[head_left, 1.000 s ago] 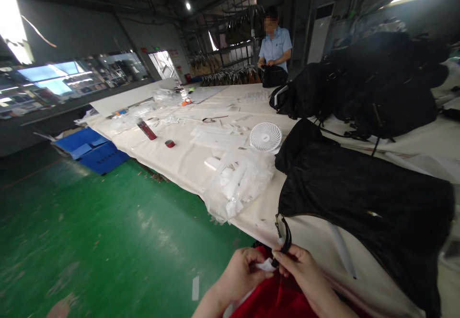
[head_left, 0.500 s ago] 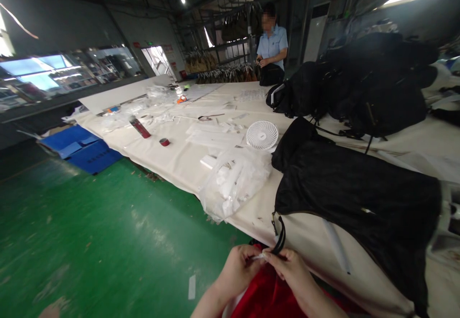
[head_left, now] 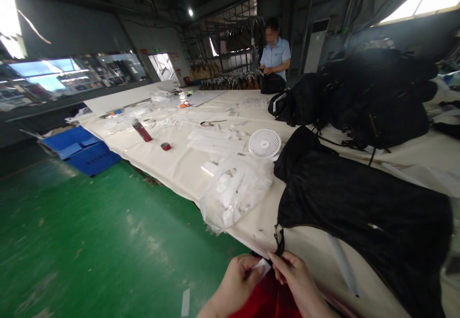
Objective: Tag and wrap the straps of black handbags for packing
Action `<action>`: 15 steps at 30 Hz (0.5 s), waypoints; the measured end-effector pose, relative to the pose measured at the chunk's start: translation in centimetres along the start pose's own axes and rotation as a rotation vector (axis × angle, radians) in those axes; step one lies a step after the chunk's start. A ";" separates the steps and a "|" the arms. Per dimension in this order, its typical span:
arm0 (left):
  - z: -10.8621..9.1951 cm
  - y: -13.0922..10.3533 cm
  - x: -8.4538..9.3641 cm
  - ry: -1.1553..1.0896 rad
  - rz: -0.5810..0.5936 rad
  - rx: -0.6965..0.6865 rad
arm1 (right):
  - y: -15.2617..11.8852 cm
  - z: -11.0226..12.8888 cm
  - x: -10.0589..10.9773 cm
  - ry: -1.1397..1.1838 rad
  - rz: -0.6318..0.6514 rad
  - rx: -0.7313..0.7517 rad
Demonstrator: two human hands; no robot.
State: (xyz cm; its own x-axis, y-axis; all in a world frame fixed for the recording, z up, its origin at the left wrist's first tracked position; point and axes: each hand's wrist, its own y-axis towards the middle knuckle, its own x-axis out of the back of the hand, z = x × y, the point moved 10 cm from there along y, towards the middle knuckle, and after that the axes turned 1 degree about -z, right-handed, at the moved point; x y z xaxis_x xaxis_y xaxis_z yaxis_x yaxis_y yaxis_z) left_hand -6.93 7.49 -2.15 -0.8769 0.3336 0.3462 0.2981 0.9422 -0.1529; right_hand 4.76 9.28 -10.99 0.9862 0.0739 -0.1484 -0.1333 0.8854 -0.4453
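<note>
At the table's near edge, my left hand (head_left: 239, 277) pinches a small white strip (head_left: 264, 266). Just right of it, my right hand (head_left: 293, 272) has its fingers closed on the black strap (head_left: 279, 247), beside the strip. The strap runs up to a metal clasp at the corner of a large black bag (head_left: 334, 188), which lies flat on the cream-covered table. Red cloth (head_left: 269, 299) shows below my hands.
A clear plastic bag (head_left: 239, 188) with white pieces lies left of the black bag. Behind are a white fan (head_left: 265, 143), red tape roll (head_left: 166, 146), red bottle (head_left: 142, 131) and piled black bags (head_left: 359, 88). A person (head_left: 276, 54) stands across the table.
The white strip now shows more fully between my hands, and the strap has drawn closer to my right fingers. The whole view has shifted slightly downward in the picture.
</note>
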 end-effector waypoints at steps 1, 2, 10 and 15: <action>-0.1 0.2 -0.1 0.031 0.013 -0.017 | 0.1 -0.3 -0.4 -0.026 0.031 -0.014; -0.1 0.3 -0.2 0.072 0.018 -0.030 | 0.1 -0.5 -0.8 -0.044 0.059 -0.030; 1.6 1.4 -0.6 0.430 -0.014 -0.049 | 1.3 0.0 0.4 0.194 -0.008 -0.107; 0.4 3.3 -0.5 0.542 -0.006 -0.046 | 2.0 1.5 -0.1 -0.079 0.044 -0.085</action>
State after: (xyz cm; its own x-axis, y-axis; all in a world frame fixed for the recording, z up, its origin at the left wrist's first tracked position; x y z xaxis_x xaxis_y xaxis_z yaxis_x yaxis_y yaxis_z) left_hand -5.64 10.38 -3.18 -0.5617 0.2850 0.7767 0.3207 0.9404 -0.1131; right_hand 4.53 11.78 -10.51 0.9835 0.1507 -0.1006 -0.1810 0.8388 -0.5134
